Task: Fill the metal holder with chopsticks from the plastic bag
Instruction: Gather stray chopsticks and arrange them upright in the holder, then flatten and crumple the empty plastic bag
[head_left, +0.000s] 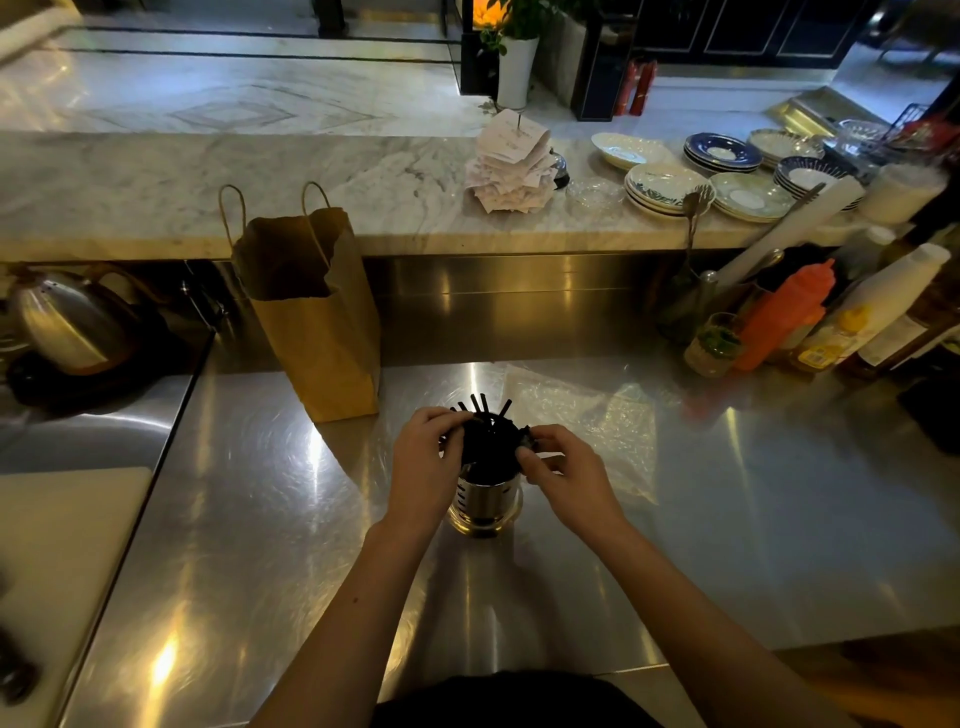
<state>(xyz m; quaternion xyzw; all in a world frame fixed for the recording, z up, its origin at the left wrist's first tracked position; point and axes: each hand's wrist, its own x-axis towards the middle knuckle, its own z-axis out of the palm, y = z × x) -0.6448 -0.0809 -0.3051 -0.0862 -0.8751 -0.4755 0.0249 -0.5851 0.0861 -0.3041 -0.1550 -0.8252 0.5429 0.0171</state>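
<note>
The clear plastic bag (582, 415) lies flat and slack on the counter, just behind and to the right of the holder. It looks emptied, so I judge the filling is nearly done. The perforated metal holder (485, 501) stands upright right in front of the person, within easy reach of both bent arms. The left hand (423, 460) curls its fingers round the left-side tops of the black chopsticks (488, 441), and the right hand (563, 470) pinches those on the right. This seems meant to gather the splayed bundle and settle it, and a few tips fan out at the back. Everything sits on a brushed steel counter (727, 519) below a marble ledge (363, 171). A brown paper carrier bag (317, 322) stands at the back and a steel kettle (67, 322) at far left. Stacked patterned plates (670, 189) and squeeze bottles (784, 312) are at right.
</note>
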